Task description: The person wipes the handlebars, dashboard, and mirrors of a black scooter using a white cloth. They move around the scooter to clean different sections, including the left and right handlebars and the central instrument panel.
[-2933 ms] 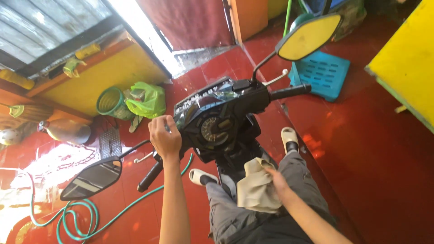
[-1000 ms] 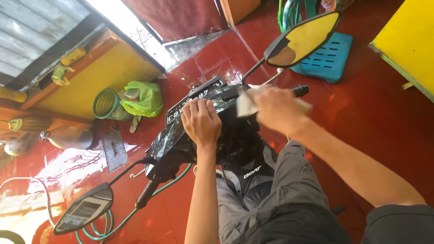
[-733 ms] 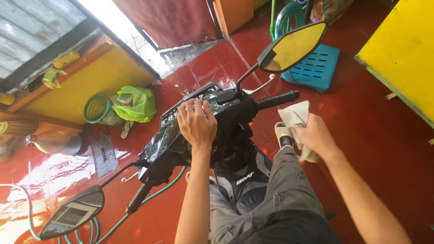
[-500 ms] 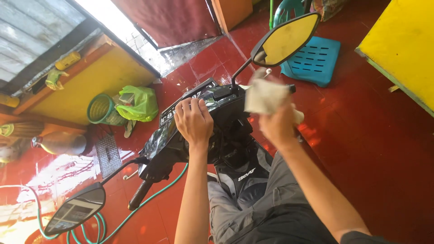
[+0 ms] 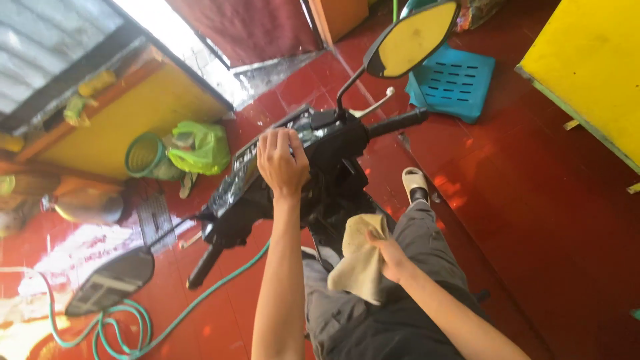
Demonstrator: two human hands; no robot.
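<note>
Left hand [image 5: 283, 163]: fingers curled, gripping the scooter dashboard [image 5: 267, 175]. Right hand [image 5: 392, 259]: closed on a beige cloth [image 5: 360, 263] over the lap. Open red floor [image 5: 533, 200] at 3 o'clock, bounded by a yellow panel [image 5: 590, 73]. Green basket [image 5: 143, 155] at 10 o'clock, contents unclear.

Home porch: you sit on a motorbike [image 5: 313, 167] over glossy red floor tiles [image 5: 533, 200], garden hose [image 5: 127, 327], plastic stool [image 5: 453, 80], basket [image 5: 143, 155] nearby.
</note>
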